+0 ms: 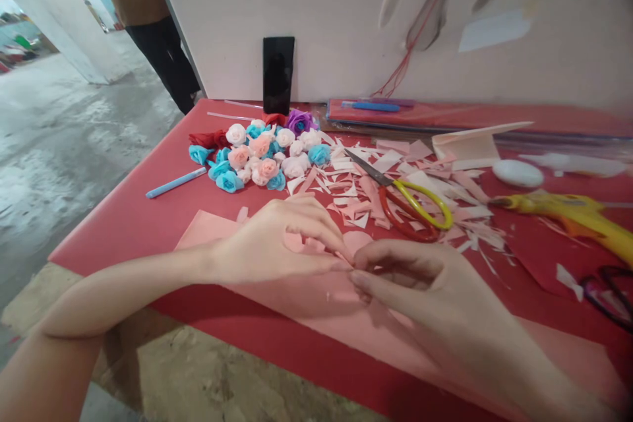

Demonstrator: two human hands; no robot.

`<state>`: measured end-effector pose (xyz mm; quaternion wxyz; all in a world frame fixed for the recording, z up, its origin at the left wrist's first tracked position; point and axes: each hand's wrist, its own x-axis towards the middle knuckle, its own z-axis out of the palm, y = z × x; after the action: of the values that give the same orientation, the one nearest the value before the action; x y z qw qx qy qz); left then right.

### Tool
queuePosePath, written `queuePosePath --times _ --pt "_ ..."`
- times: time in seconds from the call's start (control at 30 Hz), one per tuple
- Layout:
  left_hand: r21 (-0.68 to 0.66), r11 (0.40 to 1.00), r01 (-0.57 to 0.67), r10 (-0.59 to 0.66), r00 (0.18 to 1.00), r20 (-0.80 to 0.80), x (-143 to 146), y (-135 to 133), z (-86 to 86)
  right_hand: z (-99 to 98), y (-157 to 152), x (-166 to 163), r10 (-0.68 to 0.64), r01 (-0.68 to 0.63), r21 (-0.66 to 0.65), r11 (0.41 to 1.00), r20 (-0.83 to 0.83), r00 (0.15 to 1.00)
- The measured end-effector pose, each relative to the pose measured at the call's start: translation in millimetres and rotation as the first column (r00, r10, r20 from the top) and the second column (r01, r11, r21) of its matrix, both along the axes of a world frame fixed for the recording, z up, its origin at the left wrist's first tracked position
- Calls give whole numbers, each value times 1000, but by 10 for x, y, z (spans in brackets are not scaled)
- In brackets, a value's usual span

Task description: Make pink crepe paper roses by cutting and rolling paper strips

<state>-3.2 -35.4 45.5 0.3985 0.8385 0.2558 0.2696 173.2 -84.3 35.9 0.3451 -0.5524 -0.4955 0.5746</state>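
Note:
My left hand and my right hand meet fingertip to fingertip over a pink paper sheet on the red table. Both hands pinch a small pink paper piece between thumb and fingers, with a rounded petal edge showing above them. A little beyond the fingers lie scissors with yellow and red handles, resting on pink paper scraps.
A pile of small paper roses in pink, white, blue and purple sits at the back left, beside a blue pen. A black phone leans on the wall. A yellow glue gun lies at right. A person stands at top left.

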Motion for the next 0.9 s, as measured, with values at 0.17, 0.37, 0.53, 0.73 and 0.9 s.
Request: queuePosePath --times 0.17,0.37,0.53,0.73,0.9 --pt "59 998 0 0 1000 -9 14 13 -13 -7 -28 -28 -30 17 124 992 108 994" --pt "103 994 -22 30 997 -69 16 11 -10 -29 2 -12 -30 -15 191 981 231 972" --pt "178 984 -21 28 999 -34 15 14 -11 -73 69 75 118 -115 -40 993 100 988" --pt "148 989 -6 11 999 -32 9 17 4 -112 156 145 210 -255 -229 940 -205 956" --pt "138 989 47 -49 999 14 4 22 9 -121 178 136 215 -300 -218 929 -341 915"
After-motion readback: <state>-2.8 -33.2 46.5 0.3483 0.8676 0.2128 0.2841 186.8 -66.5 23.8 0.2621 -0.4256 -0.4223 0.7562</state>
